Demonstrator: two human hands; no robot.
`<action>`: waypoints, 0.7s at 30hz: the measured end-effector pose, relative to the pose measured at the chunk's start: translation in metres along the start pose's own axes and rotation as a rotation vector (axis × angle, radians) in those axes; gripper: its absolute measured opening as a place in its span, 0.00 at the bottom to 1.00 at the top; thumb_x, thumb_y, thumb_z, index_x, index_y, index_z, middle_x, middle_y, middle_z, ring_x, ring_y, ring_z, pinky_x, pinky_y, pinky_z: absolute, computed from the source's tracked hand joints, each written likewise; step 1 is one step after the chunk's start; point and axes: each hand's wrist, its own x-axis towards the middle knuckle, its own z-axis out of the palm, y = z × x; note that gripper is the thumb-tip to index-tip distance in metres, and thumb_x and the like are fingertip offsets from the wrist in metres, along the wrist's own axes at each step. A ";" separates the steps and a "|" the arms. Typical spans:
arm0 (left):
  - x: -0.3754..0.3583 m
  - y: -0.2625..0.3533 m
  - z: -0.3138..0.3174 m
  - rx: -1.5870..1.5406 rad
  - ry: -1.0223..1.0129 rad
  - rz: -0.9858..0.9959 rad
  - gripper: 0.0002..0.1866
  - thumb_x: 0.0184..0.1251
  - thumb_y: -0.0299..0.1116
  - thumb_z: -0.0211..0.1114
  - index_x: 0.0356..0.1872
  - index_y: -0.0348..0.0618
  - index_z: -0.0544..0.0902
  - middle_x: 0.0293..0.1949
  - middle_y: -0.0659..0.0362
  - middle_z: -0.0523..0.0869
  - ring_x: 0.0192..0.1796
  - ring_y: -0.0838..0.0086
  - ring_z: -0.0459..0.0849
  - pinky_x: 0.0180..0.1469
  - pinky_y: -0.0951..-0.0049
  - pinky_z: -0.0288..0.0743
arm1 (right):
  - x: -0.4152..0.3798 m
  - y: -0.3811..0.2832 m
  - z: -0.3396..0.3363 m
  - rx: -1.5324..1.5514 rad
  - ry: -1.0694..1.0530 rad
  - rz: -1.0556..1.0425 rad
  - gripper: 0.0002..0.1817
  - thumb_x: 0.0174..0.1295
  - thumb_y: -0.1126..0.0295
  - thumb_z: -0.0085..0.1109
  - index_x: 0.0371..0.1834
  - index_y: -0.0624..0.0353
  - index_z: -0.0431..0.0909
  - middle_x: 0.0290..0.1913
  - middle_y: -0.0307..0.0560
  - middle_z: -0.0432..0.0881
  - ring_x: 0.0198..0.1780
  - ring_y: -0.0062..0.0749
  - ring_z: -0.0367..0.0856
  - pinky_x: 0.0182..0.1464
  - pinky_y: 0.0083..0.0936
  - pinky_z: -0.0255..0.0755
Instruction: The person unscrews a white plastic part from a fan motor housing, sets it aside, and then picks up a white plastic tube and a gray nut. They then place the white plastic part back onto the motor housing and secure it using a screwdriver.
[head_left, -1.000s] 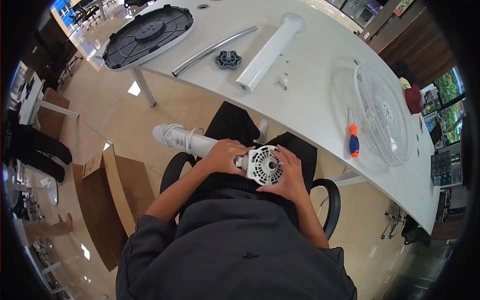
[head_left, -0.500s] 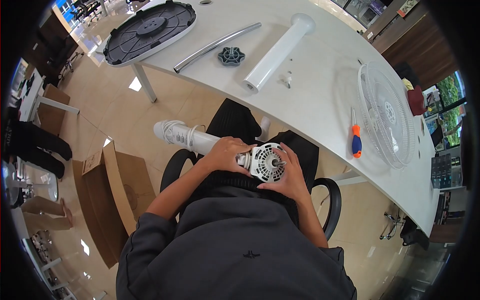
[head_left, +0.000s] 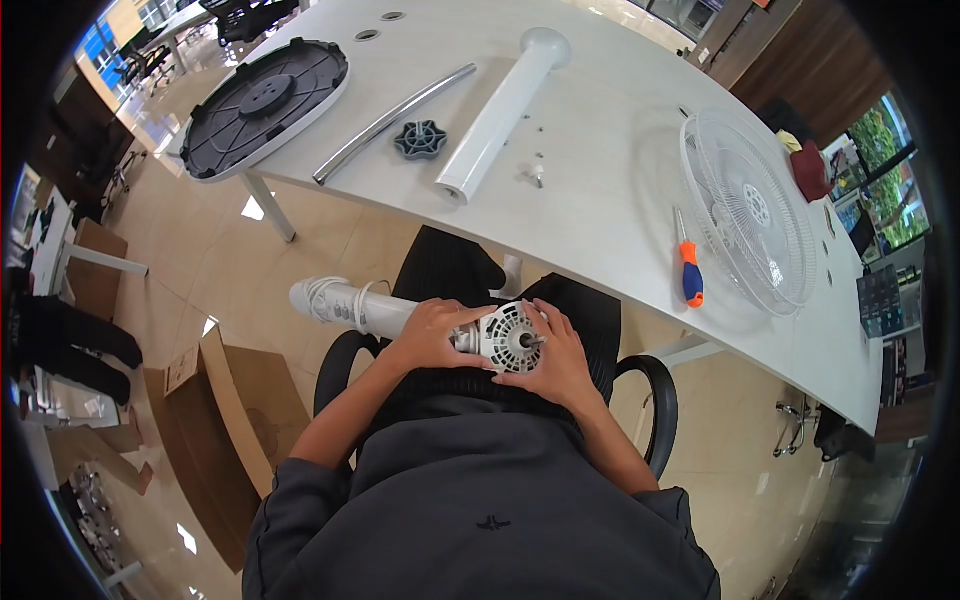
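Note:
Across my lap lies a white fan motor unit (head_left: 508, 336), its slotted round housing and metal shaft facing up. My left hand (head_left: 432, 334) grips the neck where the housing meets the white fan post (head_left: 386, 315). A white cord (head_left: 335, 300) is wound around the post's far left end. My right hand (head_left: 556, 352) wraps the right side of the housing, thumb and fingers on its rim beside the shaft. Part of the neck is hidden under my left fingers.
On the white table (head_left: 600, 170) are a black-backed base (head_left: 300, 110), curved metal tube (head_left: 395, 122), grey star-shaped knob (head_left: 420, 140), white tube (head_left: 500, 120), small screws, fan grilles (head_left: 755, 215) and an orange-and-blue screwdriver (head_left: 690, 270). A cardboard box (head_left: 225, 430) stands on the floor at left.
The view has shifted, so the table items and my lap sit slightly further left in frame. Both hands keep their hold on the motor unit and neck.

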 end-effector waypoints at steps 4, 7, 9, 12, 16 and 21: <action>0.001 0.008 -0.004 0.015 -0.019 -0.027 0.46 0.42 0.63 0.84 0.65 0.52 0.87 0.34 0.53 0.91 0.39 0.61 0.91 0.48 0.61 0.81 | 0.004 0.005 -0.036 -0.055 -0.080 -0.100 0.64 0.36 0.46 0.89 0.79 0.57 0.67 0.78 0.53 0.68 0.77 0.52 0.68 0.75 0.51 0.66; -0.001 0.005 0.001 0.022 -0.015 0.003 0.46 0.42 0.63 0.84 0.66 0.53 0.87 0.35 0.54 0.92 0.41 0.62 0.91 0.49 0.62 0.81 | 0.023 -0.006 -0.089 0.300 -0.107 -0.215 0.52 0.42 0.51 0.88 0.73 0.60 0.75 0.61 0.54 0.85 0.64 0.45 0.84 0.67 0.37 0.76; 0.000 0.005 0.003 0.016 0.005 0.047 0.46 0.43 0.63 0.84 0.66 0.53 0.86 0.35 0.55 0.92 0.42 0.63 0.91 0.49 0.62 0.80 | 0.042 -0.009 -0.110 0.342 -0.034 -0.130 0.43 0.49 0.54 0.85 0.68 0.60 0.79 0.52 0.49 0.89 0.54 0.37 0.87 0.56 0.33 0.79; 0.007 0.015 -0.006 0.051 -0.063 -0.043 0.45 0.43 0.62 0.85 0.66 0.53 0.87 0.37 0.55 0.92 0.43 0.63 0.90 0.50 0.63 0.80 | 0.088 0.002 -0.122 0.312 0.143 -0.106 0.32 0.56 0.57 0.81 0.62 0.59 0.84 0.41 0.44 0.90 0.42 0.28 0.87 0.46 0.28 0.77; 0.010 0.016 -0.007 0.005 -0.067 -0.093 0.45 0.41 0.61 0.86 0.64 0.53 0.88 0.38 0.55 0.92 0.42 0.62 0.90 0.52 0.62 0.80 | 0.147 0.021 -0.119 0.282 0.237 -0.031 0.23 0.61 0.59 0.77 0.55 0.60 0.87 0.34 0.42 0.89 0.35 0.24 0.84 0.40 0.26 0.76; 0.007 0.011 -0.001 0.000 -0.015 -0.057 0.46 0.39 0.59 0.87 0.64 0.49 0.87 0.38 0.55 0.92 0.41 0.63 0.90 0.50 0.62 0.79 | 0.168 0.011 -0.107 0.239 0.294 -0.033 0.17 0.64 0.61 0.73 0.50 0.61 0.88 0.29 0.41 0.86 0.31 0.25 0.81 0.37 0.25 0.76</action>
